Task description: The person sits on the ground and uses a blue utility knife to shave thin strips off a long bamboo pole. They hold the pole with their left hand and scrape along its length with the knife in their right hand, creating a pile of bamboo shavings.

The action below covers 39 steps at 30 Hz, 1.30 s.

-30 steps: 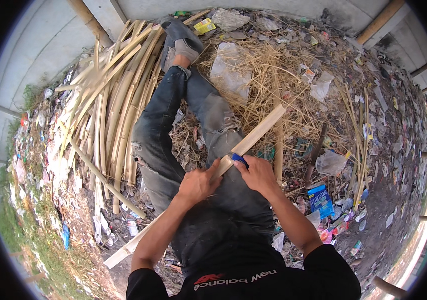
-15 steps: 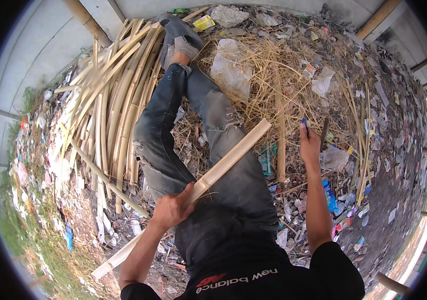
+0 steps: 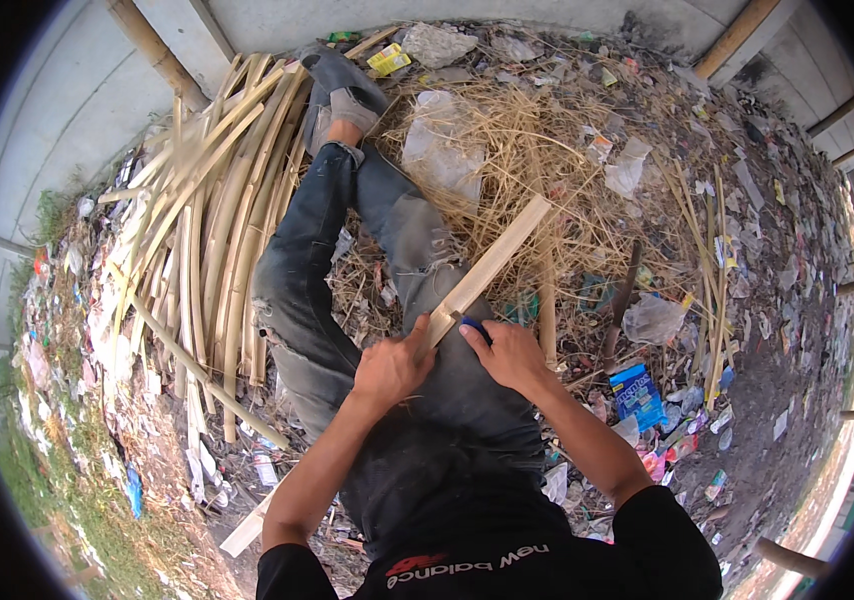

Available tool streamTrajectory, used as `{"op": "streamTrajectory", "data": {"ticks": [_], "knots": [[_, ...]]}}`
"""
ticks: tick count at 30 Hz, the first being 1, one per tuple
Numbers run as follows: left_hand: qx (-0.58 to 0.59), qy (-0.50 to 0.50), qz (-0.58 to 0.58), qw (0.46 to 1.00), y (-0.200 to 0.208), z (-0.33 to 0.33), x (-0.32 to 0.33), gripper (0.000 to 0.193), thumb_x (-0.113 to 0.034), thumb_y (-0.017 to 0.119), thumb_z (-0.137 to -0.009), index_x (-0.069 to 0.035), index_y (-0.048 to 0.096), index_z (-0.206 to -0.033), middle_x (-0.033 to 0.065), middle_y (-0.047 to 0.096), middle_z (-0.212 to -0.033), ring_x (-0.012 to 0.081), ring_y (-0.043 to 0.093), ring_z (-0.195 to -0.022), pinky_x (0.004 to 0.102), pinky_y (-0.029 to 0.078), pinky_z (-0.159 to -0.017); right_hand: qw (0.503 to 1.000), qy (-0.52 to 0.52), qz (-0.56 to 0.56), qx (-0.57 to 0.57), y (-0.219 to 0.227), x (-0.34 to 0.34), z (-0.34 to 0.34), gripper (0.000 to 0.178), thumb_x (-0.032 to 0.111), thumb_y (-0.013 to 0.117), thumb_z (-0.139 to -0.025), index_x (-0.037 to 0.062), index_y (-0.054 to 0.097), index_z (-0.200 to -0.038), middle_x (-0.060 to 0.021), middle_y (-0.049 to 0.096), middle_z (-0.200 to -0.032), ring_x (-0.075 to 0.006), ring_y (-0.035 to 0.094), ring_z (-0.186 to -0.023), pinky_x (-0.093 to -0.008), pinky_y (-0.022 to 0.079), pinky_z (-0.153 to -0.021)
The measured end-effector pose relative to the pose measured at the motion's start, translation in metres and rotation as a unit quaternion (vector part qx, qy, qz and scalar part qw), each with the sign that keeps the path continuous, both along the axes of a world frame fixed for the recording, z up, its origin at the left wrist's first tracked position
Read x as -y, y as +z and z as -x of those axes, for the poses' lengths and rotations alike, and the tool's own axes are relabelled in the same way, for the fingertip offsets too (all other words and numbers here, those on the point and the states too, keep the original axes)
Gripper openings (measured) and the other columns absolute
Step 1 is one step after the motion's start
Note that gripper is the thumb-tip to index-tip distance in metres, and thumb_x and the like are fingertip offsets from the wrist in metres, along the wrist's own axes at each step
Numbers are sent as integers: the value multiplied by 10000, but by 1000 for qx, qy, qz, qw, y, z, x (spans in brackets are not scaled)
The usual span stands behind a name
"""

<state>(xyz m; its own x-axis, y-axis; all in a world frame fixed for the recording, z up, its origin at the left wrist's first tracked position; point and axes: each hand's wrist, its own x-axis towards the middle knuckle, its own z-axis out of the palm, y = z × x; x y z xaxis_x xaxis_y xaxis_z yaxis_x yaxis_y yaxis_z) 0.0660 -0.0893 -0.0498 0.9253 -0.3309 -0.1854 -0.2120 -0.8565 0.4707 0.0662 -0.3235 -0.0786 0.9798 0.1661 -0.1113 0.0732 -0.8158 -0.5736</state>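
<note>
A long pale split-bamboo strip (image 3: 497,255) slants across my thigh, its far end raised to the right. My left hand (image 3: 392,365) is closed round it near the middle, and its lower end shows beyond my left forearm. Right beside that grip, my right hand (image 3: 509,355) is closed on a small blue-handled tool (image 3: 472,326) held against the strip's edge. The tool's working end is too small to make out. My outstretched legs (image 3: 297,240) in torn dark jeans lie under the strip, ankles crossed.
A heap of bamboo strips (image 3: 237,220) lies left of my legs. Straw-like shavings (image 3: 517,150) and plastic litter cover the ground to the right. A dark, long piece (image 3: 623,310) and a blue packet (image 3: 637,397) lie near my right arm. A grey wall (image 3: 317,22) stands beyond my feet.
My right hand has come in from the right with the blue-handled tool to the strip. My left hand has shifted up and to the right, further along my thigh.
</note>
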Motion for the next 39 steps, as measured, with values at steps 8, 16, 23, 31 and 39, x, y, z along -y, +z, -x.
{"op": "streamTrajectory", "data": {"ticks": [8,16,23,31,39], "knots": [[-42,-1,11,999,11,29,-41,729,-356,728,-939,-106,466,-1572,261,724,-790,473,727,-768,542,593,-762,999,22,5,37,-1,-18,10,568,531,591,-1041,20,683,-812,-240,681,-674,-470,691,-677,-551,547,-633],[-68,0,-19,998,53,97,-97,703,-270,760,-915,-44,510,-1532,257,724,-791,462,735,-770,511,600,-737,994,-109,6,10,-21,26,-34,652,577,489,-1079,0,708,-869,-277,693,-780,-487,696,-811,-583,524,-739],[-129,70,133,980,45,131,-155,673,-279,769,-928,36,558,-1484,311,745,-944,404,776,-846,415,600,-767,963,-266,12,40,-33,155,-89,642,559,504,-1088,-9,646,-825,-221,623,-694,-424,640,-675,-505,485,-672],[-267,77,328,903,-3,43,-80,561,-314,665,-1056,57,571,-1466,107,722,-1140,147,629,-1090,326,502,-975,995,-93,-45,-12,50,62,-43,574,520,566,-1069,-10,686,-883,-213,652,-696,-420,669,-693,-495,490,-653],[-280,34,338,898,-13,-9,-39,522,-337,634,-1063,-20,603,-1477,-10,590,-817,82,533,-739,292,451,-670,999,45,-6,-2,24,-6,2,585,533,556,-1064,8,695,-847,-242,666,-681,-466,674,-685,-551,523,-639]]}}
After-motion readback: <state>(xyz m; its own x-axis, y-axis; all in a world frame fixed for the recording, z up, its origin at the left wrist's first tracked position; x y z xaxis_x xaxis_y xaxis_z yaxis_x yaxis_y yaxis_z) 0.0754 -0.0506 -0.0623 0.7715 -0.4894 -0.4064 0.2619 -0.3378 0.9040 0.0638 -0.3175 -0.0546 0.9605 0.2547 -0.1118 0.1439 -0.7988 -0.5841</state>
